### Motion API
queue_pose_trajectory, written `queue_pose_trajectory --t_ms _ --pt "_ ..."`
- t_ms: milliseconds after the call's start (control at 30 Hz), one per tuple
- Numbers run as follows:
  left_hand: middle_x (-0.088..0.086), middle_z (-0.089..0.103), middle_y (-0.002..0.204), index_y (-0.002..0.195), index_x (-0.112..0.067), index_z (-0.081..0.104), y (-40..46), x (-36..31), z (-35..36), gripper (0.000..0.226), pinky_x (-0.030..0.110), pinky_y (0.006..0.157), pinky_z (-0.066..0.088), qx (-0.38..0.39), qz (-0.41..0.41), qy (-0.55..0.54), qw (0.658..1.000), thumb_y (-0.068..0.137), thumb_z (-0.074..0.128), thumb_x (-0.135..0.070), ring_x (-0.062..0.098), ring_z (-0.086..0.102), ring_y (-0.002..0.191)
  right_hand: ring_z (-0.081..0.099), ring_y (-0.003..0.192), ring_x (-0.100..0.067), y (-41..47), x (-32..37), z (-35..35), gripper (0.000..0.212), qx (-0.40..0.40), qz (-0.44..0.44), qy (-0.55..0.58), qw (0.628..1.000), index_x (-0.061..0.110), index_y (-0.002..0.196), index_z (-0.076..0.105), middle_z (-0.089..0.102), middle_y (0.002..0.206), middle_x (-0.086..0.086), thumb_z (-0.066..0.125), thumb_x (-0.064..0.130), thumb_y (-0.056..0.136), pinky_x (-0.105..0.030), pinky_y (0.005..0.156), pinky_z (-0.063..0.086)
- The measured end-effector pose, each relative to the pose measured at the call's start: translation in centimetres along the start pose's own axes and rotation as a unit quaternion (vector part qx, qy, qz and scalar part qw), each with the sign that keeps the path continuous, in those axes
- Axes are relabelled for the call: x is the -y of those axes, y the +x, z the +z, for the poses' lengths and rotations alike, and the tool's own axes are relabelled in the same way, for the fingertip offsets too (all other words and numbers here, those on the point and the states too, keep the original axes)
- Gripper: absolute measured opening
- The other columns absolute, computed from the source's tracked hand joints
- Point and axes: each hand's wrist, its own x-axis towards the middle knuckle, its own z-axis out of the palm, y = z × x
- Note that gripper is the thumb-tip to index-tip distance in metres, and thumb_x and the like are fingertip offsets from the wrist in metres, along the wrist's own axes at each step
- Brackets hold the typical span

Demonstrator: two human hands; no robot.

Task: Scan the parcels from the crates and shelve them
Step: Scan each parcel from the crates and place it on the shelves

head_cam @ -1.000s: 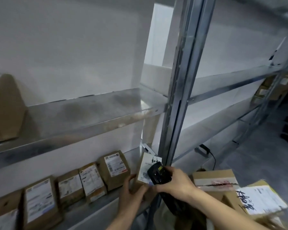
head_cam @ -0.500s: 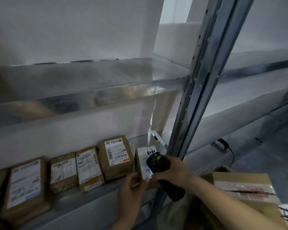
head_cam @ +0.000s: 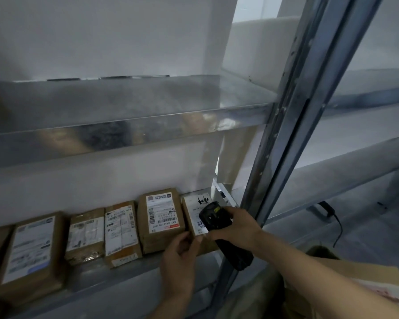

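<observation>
A small brown parcel with a white label (head_cam: 193,211) stands at the right end of a row on the lower metal shelf (head_cam: 129,271). My left hand (head_cam: 180,256) holds its lower left corner with thumb and fingers. My right hand (head_cam: 236,226) grips a black handheld scanner (head_cam: 219,226) right in front of the parcel's label, hiding part of it. Several more labelled brown parcels (head_cam: 160,217) lean side by side to the left along the same shelf.
A metal upright post (head_cam: 293,116) rises just right of the parcel. A bare upper shelf (head_cam: 124,116) hangs overhead. A larger cardboard box (head_cam: 364,279) sits at the lower right below my right arm. A black cable (head_cam: 336,224) lies on the floor to the right.
The view has drawn closer to the shelf and shifted right. The parcel has been set more upright at the end of the row, with both hands staying on it and on the scanner.
</observation>
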Motion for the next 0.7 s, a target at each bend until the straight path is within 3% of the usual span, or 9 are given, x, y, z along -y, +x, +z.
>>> queue_pose_trajectory --t_ms 100,267,467,700 --pt "-0.013 0.074 0.092 0.112 -0.019 0.074 0.5 -0.2 0.4 0.036 0.038 0.085 0.059 -0.011 -0.008 -0.004 1.000 0.082 0.080 -0.037 -0.001 0.067 0.086 0.068 0.108 -0.017 0.9 0.1 -0.1 0.080 0.002 0.000 0.003 1.000 0.025 0.134 0.064 0.070 0.115 0.006 0.097 0.034 0.062 -0.039 0.099 0.059" --pt "-0.013 0.073 0.089 0.105 -0.019 0.076 1.3 -0.1 0.6 0.032 0.021 0.074 0.052 -0.036 0.005 0.011 0.999 0.081 0.081 -0.040 0.001 0.067 0.084 0.068 0.107 -0.017 2.0 0.5 0.1 0.079 0.009 -0.006 0.001 1.000 0.026 0.134 0.063 0.070 0.114 0.006 0.096 0.032 0.063 -0.040 0.098 0.059" --pt "-0.014 0.073 0.075 0.092 -0.020 0.081 2.0 -0.2 1.1 0.028 0.017 0.067 0.049 -0.061 0.024 0.071 0.995 0.081 0.079 -0.046 -0.003 0.066 0.073 0.067 0.105 -0.014 2.9 0.7 -0.2 0.070 0.008 -0.017 -0.020 1.000 0.023 0.130 0.065 0.070 0.109 0.008 0.095 0.030 0.067 -0.034 0.096 0.058" --pt "-0.016 0.069 0.069 0.084 -0.020 0.078 2.2 -1.1 0.9 0.025 0.003 0.056 0.040 -0.059 0.013 0.080 0.995 0.081 0.079 -0.044 -0.009 0.063 0.066 0.066 0.108 -0.015 2.7 0.8 0.0 0.071 -0.020 -0.022 -0.028 0.999 0.025 0.132 0.063 0.069 0.114 0.008 0.095 0.035 0.069 -0.031 0.097 0.056"
